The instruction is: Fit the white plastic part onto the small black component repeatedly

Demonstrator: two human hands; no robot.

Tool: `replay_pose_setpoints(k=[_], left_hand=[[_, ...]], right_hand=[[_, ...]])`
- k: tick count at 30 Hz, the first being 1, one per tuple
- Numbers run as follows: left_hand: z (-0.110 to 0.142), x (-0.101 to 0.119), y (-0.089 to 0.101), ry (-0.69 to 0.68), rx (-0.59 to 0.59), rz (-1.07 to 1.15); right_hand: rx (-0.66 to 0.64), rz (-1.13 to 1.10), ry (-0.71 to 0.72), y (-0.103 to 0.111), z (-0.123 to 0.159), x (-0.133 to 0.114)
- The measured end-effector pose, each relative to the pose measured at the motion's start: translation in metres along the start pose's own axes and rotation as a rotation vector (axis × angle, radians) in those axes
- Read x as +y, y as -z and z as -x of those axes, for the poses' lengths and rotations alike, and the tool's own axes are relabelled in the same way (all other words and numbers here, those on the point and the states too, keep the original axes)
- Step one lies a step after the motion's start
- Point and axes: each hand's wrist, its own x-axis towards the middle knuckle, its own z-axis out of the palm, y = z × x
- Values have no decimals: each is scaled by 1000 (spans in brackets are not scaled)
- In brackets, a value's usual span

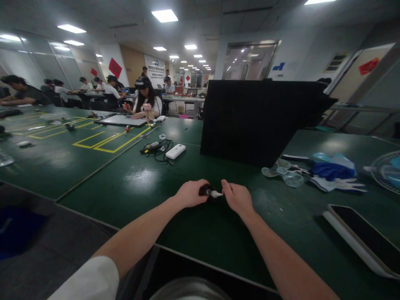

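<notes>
Over the green table in front of me, my left hand (194,193) is closed around a small dark, roundish part (205,190). A white tapered piece (215,194) points from that dark part toward the right, and its thin end meets the fingers of my right hand (238,198). The right hand's fingers are curled in, with the thumb raised at the top. Both hands are close together, a short gap apart. Just what kind of part this is, I cannot make out; the left fingers hide much of it.
A large black panel (246,121) stands behind my hands. Ahead on the left lie a white power bank (175,151) and black cables (156,146). To the right are clear fan blades (290,177), blue-and-white gloves (336,173), a fan grille (387,166) and a phone-like slab (365,235). A person sits across.
</notes>
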Motion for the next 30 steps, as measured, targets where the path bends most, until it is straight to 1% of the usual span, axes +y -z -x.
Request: replay_pose_setpoints(k=[3,4,6,8,10,12,14,17,20,21,23,25,27,29,30], left_hand=[[1,2,1,15,1,-3],[1,2,1,16,6,-5],[2,1,1,15,25,-15],[2,0,1,13,43,-32],[2,0,1,17,51,-47],[2,-1,2,14,49,-52],[1,-1,2,5,49,-44],[1,-2,2,-5,44,-27],[1,-1,1,3,33,-28],[1,-1,1,7,33,-36],[1,-1,0,6,36,-56],[0,-2,-1,-5,43,-71],[0,-2,-2,-14,51,-76],[0,-2,-1,-11,53,-75],[1,-2,-1,-7,51,-71]], right_hand=[[43,31,74,9,1,1],[37,28,110,11,1,2],[-28,-5,201,15,1,3],[-128,-33,295,18,1,3],[-192,-17,343,18,1,3],[-194,29,336,17,0,3],[-163,77,299,13,-1,4],[-123,148,206,6,-1,5],[-95,169,110,3,-1,5],[-78,161,105,3,-1,5],[-61,115,141,7,0,4],[-112,33,201,12,0,3],[-210,-53,237,16,1,2],[-273,-75,249,18,1,0],[-276,-53,249,18,1,-1]])
